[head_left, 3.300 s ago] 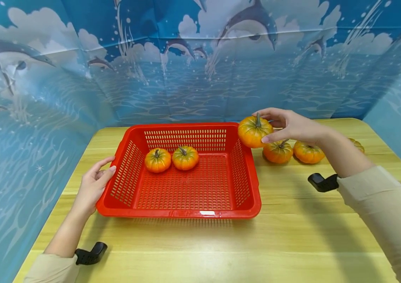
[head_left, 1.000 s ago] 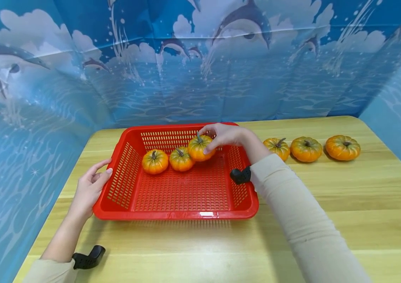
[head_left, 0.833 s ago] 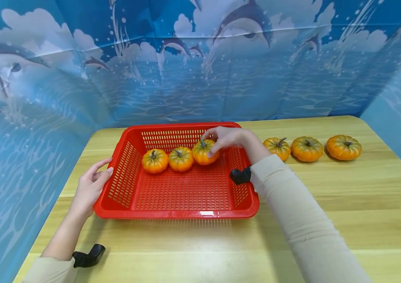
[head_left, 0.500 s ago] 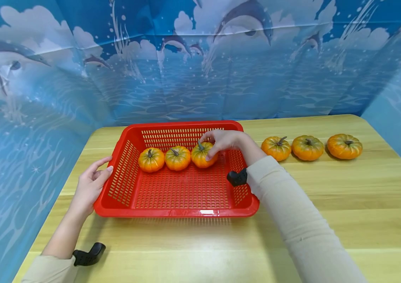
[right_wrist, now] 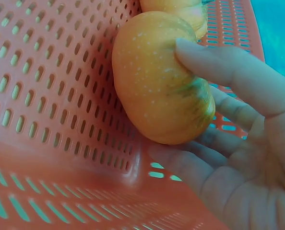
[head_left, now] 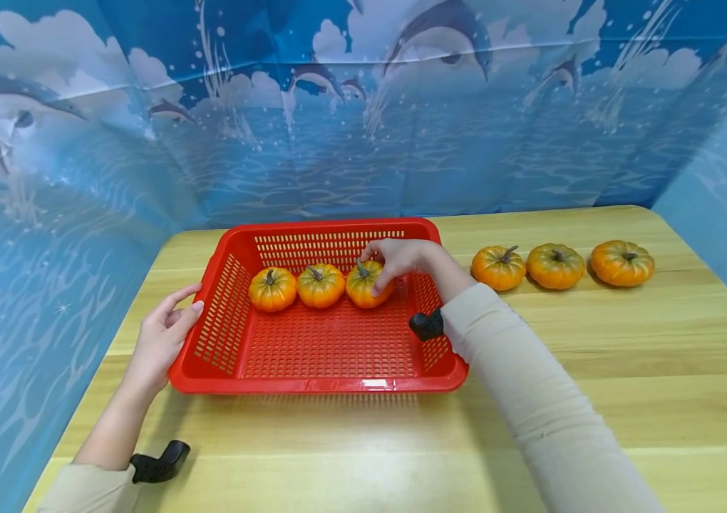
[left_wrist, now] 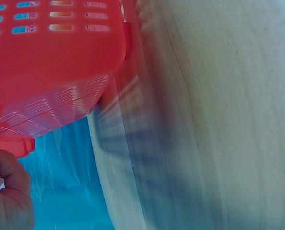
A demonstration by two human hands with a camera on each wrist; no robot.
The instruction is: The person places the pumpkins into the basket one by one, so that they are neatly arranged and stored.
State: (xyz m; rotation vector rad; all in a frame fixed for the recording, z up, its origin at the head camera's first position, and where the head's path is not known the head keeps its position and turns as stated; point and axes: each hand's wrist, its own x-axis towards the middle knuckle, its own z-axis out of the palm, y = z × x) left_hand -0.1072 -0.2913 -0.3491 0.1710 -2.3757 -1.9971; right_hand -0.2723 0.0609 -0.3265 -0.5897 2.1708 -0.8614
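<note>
Inside the red plastic basket [head_left: 318, 385], my right hand [head_left: 402, 258] grips a small orange pumpkin [head_left: 362, 291] with a green stem. The right wrist view shows my thumb on one side of this pumpkin [left_wrist: 61, 62]'s basket and fingers on the other.
Three more small pumpkins, among them a left one [head_left: 498, 268], a middle one [head_left: 556, 266] and a right one [head_left: 622, 263], stand in a row on the wooden table [head_left: 594, 370] right of the basket. A blue dolphin-print curtain [head_left: 351, 157] hangs behind and at the sides.
My right hand has carried the pumpkin left from above the basket's right rim and lowered it beside the other two. My left hand has stayed at the left rim.
</note>
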